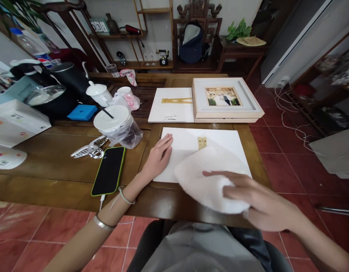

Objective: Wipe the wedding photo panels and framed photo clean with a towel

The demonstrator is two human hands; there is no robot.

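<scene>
A white board (182, 139) with a small gold-coloured metal piece (202, 142) on it lies flat on the wooden table in front of me. My left hand (161, 156) rests flat on the board's left edge, its fingers stretched out. In my right hand (248, 192) is a white cloth (203, 170), gripped between thumb and fingers and slightly blurred. The cloth spreads over the lower right of the board and covers part of the metal piece. Behind the board lies a second white panel (170, 111) with a gold strip (176, 100), beside a framed picture (223, 96).
On the left are a phone (108, 172) on a charging cable, a silver hair claw (91, 148), a lidded cup with a straw (113, 121) in a plastic bag, a blue box (82, 112) and a white teapot (98, 93). The wooden table's front edge (152, 211) is close to my lap.
</scene>
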